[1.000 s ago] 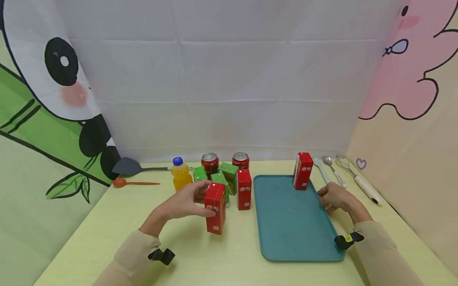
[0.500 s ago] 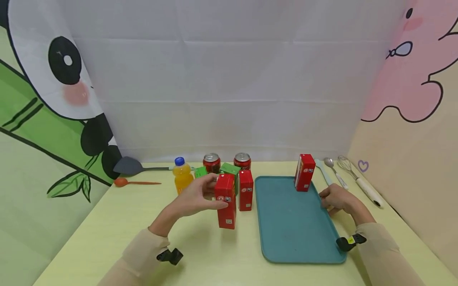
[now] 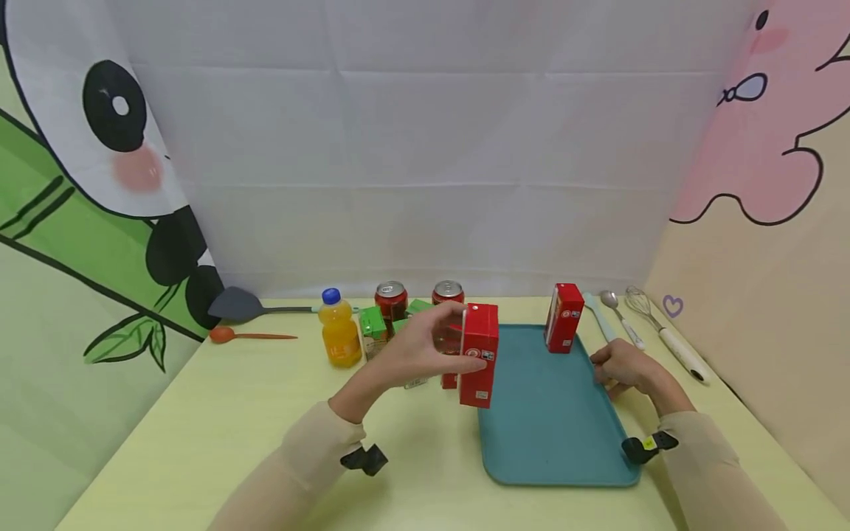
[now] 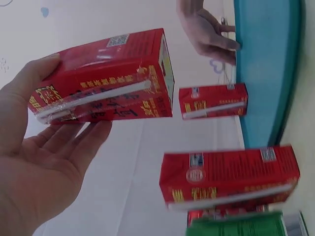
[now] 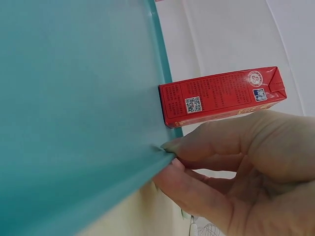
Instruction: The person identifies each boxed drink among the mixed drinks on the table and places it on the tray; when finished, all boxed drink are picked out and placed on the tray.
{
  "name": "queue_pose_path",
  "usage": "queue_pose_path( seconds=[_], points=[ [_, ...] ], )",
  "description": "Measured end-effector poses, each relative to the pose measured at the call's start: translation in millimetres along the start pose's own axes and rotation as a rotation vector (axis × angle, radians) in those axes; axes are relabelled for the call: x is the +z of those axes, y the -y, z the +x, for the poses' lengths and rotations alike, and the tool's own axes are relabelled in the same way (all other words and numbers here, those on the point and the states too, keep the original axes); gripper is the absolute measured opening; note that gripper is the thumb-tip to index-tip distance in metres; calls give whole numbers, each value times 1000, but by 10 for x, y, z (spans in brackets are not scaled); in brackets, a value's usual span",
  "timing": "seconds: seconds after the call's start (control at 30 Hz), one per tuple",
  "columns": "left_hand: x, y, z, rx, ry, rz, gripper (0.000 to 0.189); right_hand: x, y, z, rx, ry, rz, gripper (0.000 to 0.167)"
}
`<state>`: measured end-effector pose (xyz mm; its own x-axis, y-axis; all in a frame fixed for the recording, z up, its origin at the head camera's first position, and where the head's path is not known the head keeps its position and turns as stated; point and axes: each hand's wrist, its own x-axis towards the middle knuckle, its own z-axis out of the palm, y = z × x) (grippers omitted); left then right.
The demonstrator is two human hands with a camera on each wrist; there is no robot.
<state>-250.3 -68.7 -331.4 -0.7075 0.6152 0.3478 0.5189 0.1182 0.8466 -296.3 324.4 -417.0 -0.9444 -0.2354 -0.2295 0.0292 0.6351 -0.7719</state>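
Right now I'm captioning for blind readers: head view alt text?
A person's left hand holds a red carton near a teal tray, whose right edge the right hand grips. Another red carton stands in the tray's far right corner. An orange bottle stands to the left; a whisk lies to the right.

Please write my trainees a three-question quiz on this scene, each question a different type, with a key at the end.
1. Multiple choice: What does the left hand hold?
a) a green carton
b) a red carton
c) a spoon

2. True or false: The right hand grips the whisk.

3. Fill in the blank: The bottle of orange drink has a ____ cap.

Key:
1. b
2. False; its fingers pinch the edge of the blue-green tray.
3. blue
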Motion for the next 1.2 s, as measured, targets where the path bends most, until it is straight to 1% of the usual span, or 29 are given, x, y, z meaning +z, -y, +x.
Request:
queue_pose_path(
  seconds=[0.17,0.33,0.47,0.6,0.73,0.8,0.93,1.1,1.2],
  points=[
    [251,-34,196,-2,40,0,56,6,-17,25,7,-1,-3,49],
    [498,-39,339,-24,42,22,62,6,-34,41,-10,9,0,51],
    [650,-25,432,-29,38,29,64,6,-32,39,-8,5,3,52],
    [765,16,506,-51,-1,64,65,9,-14,21,-2,-6,11,49],
    [843,88,567,-103,-56,126,67,12,-1,6,-13,-2,16,48],
    [871,125,595,-130,-81,142,68,15,-4,13,-19,-3,20,47],
    [936,200,646,-185,-118,144,67,14,-21,46,-23,1,16,46],
    [1077,281,733,-264,-155,143,66,4,-46,50,-13,-2,5,48],
    [1153,314,797,-288,-197,143,66,-2,-50,43,-13,0,5,49]
  ],
)
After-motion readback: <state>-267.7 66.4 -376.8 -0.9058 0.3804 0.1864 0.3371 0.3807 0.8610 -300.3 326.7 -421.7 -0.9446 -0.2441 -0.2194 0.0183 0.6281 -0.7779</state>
